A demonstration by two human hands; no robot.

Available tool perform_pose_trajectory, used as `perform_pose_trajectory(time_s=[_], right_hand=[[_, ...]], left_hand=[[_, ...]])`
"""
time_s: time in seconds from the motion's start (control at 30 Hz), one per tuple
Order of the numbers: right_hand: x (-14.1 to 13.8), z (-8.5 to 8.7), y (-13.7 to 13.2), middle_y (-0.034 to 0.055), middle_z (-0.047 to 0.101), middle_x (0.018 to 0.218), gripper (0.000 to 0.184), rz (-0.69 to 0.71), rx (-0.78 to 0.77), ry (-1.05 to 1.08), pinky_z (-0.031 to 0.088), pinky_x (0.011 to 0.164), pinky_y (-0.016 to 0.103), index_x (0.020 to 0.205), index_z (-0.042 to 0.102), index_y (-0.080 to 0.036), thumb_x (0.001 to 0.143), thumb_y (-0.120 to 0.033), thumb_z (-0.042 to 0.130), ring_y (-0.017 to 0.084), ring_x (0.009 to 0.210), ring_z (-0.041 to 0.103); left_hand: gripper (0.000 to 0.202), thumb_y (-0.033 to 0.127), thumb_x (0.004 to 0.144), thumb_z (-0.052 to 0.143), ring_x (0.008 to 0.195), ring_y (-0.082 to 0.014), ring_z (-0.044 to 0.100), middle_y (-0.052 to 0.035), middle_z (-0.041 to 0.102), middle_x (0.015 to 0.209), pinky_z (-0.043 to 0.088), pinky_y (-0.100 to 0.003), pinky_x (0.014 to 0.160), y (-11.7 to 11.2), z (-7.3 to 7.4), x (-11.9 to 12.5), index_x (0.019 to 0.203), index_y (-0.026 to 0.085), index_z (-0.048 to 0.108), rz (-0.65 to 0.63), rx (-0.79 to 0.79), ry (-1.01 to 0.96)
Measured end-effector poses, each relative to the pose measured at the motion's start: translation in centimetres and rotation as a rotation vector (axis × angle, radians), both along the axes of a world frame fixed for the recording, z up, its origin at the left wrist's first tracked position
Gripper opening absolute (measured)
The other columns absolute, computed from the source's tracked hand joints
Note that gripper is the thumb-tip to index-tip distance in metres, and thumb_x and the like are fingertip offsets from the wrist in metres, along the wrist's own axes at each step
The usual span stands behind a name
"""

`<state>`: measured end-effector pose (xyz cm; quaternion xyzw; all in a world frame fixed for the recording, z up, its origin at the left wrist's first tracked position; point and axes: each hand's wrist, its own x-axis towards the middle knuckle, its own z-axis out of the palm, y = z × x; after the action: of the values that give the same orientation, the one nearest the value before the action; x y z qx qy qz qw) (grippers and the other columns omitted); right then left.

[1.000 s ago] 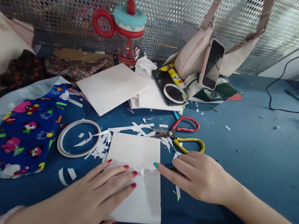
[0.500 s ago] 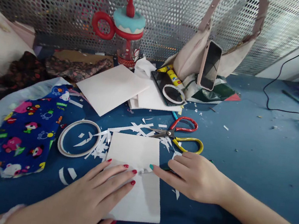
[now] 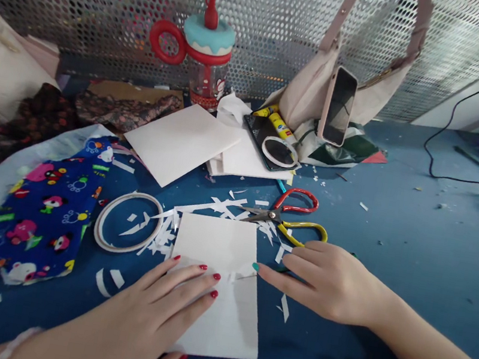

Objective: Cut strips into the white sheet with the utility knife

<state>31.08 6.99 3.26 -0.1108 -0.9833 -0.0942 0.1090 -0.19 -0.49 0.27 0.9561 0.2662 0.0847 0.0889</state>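
My left hand [image 3: 154, 317] lies flat with fingers spread on the left part of a white sheet [image 3: 220, 243], which looks like folded paper or thin card. In my right hand [image 3: 327, 281] is a slim craft knife [image 3: 246, 276], its dark handle mostly hidden under the fingers. The forefinger points along it, and the thin metal blade rests over the sheet's right half. A small mark or slit shows near the blade, left of its tip. Scissors [image 3: 274, 215] with one red and one yellow handle lie open just beyond the sheet.
White paper scraps [image 3: 162, 234] surround a tape roll [image 3: 128, 222]. Blue patterned cloth [image 3: 48, 210] lies left. Behind are white cards [image 3: 181, 143], a red-handled cup [image 3: 209, 65], a glue stick [image 3: 280, 126], a phone [image 3: 338, 107] and a bag [image 3: 304, 86].
My right hand has drawn the craft knife rightward, toward the sheet's right edge. The left hand stays pressed on the sheet.
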Motion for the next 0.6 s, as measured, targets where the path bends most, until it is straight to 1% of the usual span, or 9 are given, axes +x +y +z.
perform_pose_trajectory(time_s=[0.17,0.27,0.47,0.6], right_hand=[[0.12,-0.1,0.12,-0.0028,0.05,0.066,0.027,-0.001,0.015,-0.02,0.03,0.051,0.03,0.122,0.059,-0.012,0.098,-0.011,0.046,0.013,0.055,0.041],[-0.11,-0.22,0.06,-0.0029,0.05,0.066,0.029,-0.002,0.041,-0.016,0.03,0.051,0.03,0.123,0.06,-0.011,0.096,-0.01,0.048,0.013,0.056,0.042],[-0.54,-0.21,-0.07,-0.0043,0.05,0.065,0.02,0.021,0.083,0.03,0.028,0.051,0.031,0.113,0.064,-0.012,0.093,-0.013,0.061,0.012,0.057,0.044],[-0.64,-0.08,-0.01,-0.0043,0.052,0.067,0.019,0.021,0.088,0.035,0.029,0.053,0.031,0.112,0.065,-0.014,0.093,-0.014,0.062,0.011,0.059,0.045]], left_hand=[[0.068,0.011,0.075,0.052,0.132,-0.0301,0.054,-0.0102,0.057,0.146,0.05,-0.048,0.108,0.08,0.19,0.18,0.143,0.013,0.048,-0.006,0.043,0.007],[0.068,0.012,0.076,0.052,0.131,-0.0305,0.054,-0.0104,0.057,0.147,0.05,-0.048,0.108,0.12,0.24,0.17,0.144,0.013,0.048,-0.011,0.042,0.007],[0.07,0.011,0.077,0.052,0.135,-0.0288,0.051,-0.0086,0.052,0.151,0.046,-0.045,0.112,-0.05,-0.06,-0.01,0.146,0.015,0.045,0.009,0.004,0.004],[0.069,0.012,0.077,0.052,0.136,-0.0284,0.05,-0.0075,0.051,0.152,0.045,-0.044,0.113,-0.2,-0.16,-0.03,0.146,0.016,0.046,0.014,-0.001,0.005]])
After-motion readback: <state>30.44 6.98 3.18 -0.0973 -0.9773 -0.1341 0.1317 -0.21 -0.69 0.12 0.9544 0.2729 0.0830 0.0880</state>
